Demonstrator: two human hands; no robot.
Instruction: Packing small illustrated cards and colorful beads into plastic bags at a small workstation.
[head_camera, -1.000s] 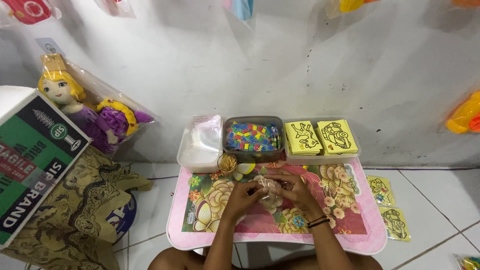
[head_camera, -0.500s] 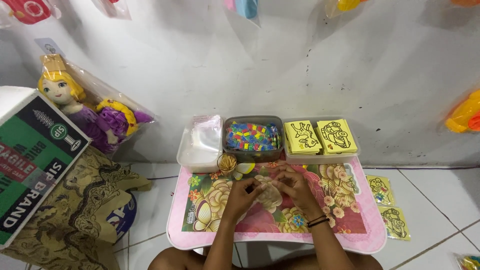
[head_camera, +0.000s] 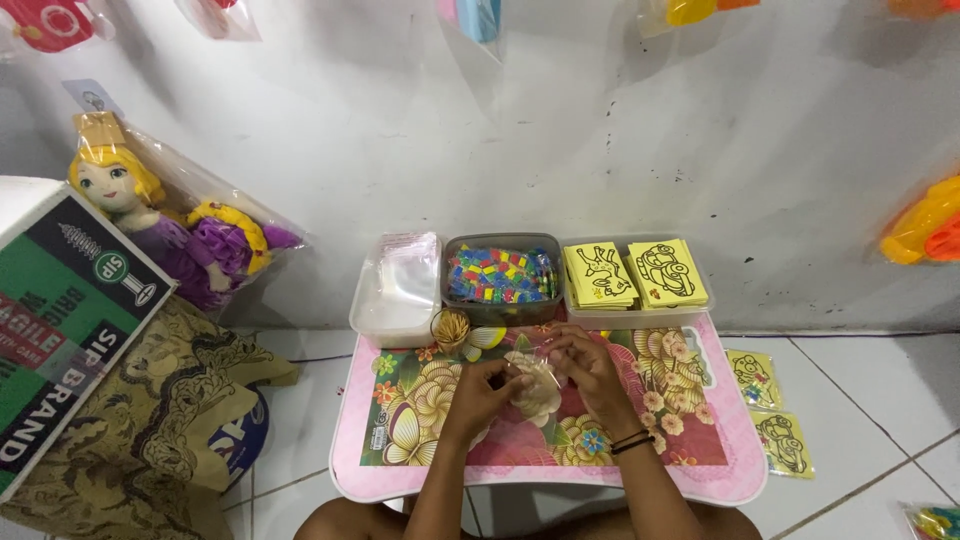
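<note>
Both hands meet over the middle of the tabletop (head_camera: 700, 470), a small pink-rimmed surface with rounded corners and a glossy floral print. The left hand (head_camera: 487, 385) and right hand (head_camera: 585, 365) hold a small clear plastic packet (head_camera: 535, 385) between them, fingers curled and pinching its edges. The packet is thin, crinkled film with pale contents; what it holds cannot be told. It sits just above the floral print, between the two hands.

Along the far edge of the tabletop stand three rectangular trays side by side:
- Left: a translucent tray (head_camera: 385, 318) holding a stack of clear, glossy plastic sleeves (head_camera: 400, 268).
- Centre: a grey tray (head_camera: 500, 310) filled with small multicoloured packets (head_camera: 498, 275).
- Right: a clear tray (head_camera: 640, 312) carrying two stacks of flat yellow cards (head_camera: 635, 272) with black outline drawings.

A small round cup of thin wooden sticks (head_camera: 451, 328) stands just in front of the left and centre trays, near the left hand.

On the tiled floor at right lie two further yellow cards in clear sleeves (head_camera: 768, 410). At left, a doll in a purple dress (head_camera: 175, 235), bagged in clear plastic, leans against the white wall beside a printed cardboard box (head_camera: 60, 330) and a brown patterned cloth (head_camera: 150, 420).
</note>
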